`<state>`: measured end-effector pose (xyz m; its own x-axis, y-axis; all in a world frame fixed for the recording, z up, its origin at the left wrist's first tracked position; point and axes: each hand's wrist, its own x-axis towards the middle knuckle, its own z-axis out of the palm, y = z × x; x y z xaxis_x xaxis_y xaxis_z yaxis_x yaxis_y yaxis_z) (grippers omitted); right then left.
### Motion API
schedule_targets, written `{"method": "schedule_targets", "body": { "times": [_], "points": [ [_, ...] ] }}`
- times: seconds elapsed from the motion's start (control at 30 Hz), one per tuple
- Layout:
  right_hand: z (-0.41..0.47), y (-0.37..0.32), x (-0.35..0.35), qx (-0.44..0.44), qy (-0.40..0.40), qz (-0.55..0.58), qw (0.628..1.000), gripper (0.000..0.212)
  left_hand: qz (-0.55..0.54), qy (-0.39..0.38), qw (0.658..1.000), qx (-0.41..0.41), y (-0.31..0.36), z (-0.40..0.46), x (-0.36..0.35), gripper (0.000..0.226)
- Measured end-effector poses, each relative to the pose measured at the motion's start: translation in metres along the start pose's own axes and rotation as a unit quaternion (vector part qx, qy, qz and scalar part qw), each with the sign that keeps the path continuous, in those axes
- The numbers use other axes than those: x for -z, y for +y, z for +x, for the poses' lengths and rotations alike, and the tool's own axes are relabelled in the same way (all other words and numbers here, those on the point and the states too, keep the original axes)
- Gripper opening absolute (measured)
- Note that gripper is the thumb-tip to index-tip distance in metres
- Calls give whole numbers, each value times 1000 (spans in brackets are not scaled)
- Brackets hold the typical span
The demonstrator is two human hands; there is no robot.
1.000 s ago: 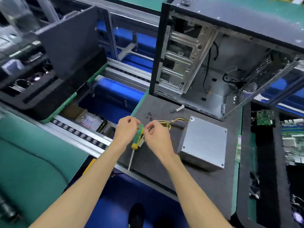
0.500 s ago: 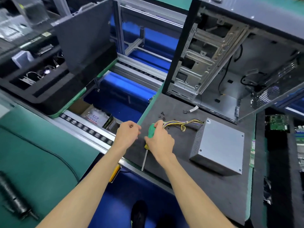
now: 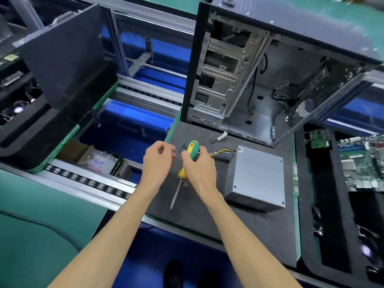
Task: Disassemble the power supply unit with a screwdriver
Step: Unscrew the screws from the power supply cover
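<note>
Gripping the green and yellow handle of a screwdriver (image 3: 190, 156), the right hand (image 3: 197, 169) holds the tool over the dark mat (image 3: 207, 221) on the worktop, fingers curled round the handle, with the metal shaft pointing down and toward the near edge. The left hand (image 3: 156, 163) hovers just left of it, fingers loosely curled and holding nothing. A few small dark screws (image 3: 184, 146) lie on the mat just beyond the hands. The power supply (image 3: 257, 177), a grey metal box with its lid on and screws visible at the corners, sits on the mat just right of the right hand, a vented side facing left. A bundle of yellow and black wires (image 3: 223, 151) runs from its far left corner toward the screwdriver handle. Behind it, at the far edge of the mat, stands an open computer case (image 3: 249, 80), its side panel off and its metal drive cage and loose cables showing inside. To the right, a black foam tray (image 3: 324, 204) holds circuit boards (image 3: 361, 163). To the left, past a gap with a roller conveyor (image 3: 87, 179), another black foam tray (image 3: 31, 125) holds a dark panel (image 3: 64, 59) leaning upright. A green surface (image 3: 31, 235) fills the near left corner.
</note>
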<state>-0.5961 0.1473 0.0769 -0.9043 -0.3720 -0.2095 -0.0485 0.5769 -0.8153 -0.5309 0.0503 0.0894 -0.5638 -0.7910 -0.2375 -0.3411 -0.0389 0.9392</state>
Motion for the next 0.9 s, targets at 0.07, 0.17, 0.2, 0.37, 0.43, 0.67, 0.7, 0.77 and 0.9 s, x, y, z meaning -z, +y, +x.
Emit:
{"method": "schedule_targets", "body": {
  "times": [0.07, 0.17, 0.2, 0.37, 0.43, 0.67, 0.7, 0.77, 0.9],
  "points": [
    [4, -7, 21, -2, 18, 114, 993, 27, -13, -8, 1000, -20, 12, 0, -14, 23],
    [14, -10, 60, -10, 42, 223, 974, 27, -32, -36, 998, -39, 28, 0, -42, 22],
    [19, -8, 74, -21, 49, 269, 962, 27, -34, -50, 997, -40, 33, -1, -52, 22],
    [37, 12, 141, -72, 69, 458, 884, 22, 13, -144, 989, -38, 44, -7, -105, 20],
    [42, 22, 157, -91, 65, 530, 840, 14, 38, -171, 984, -28, 43, -7, -121, 21],
    [74, 38, 184, -82, 46, 645, 759, 12, 138, -185, 973, -29, 49, 8, -161, 28],
    [80, 37, 185, -77, 47, 643, 760, 13, 156, -202, 967, -21, 49, 11, -163, 32],
    [90, 37, 187, -60, 49, 646, 759, 14, 186, -240, 953, -7, 48, 13, -165, 41],
    [105, 38, 187, -25, 28, 661, 749, 17, 215, -260, 941, -8, 44, 12, -170, 50]
  ]
}}
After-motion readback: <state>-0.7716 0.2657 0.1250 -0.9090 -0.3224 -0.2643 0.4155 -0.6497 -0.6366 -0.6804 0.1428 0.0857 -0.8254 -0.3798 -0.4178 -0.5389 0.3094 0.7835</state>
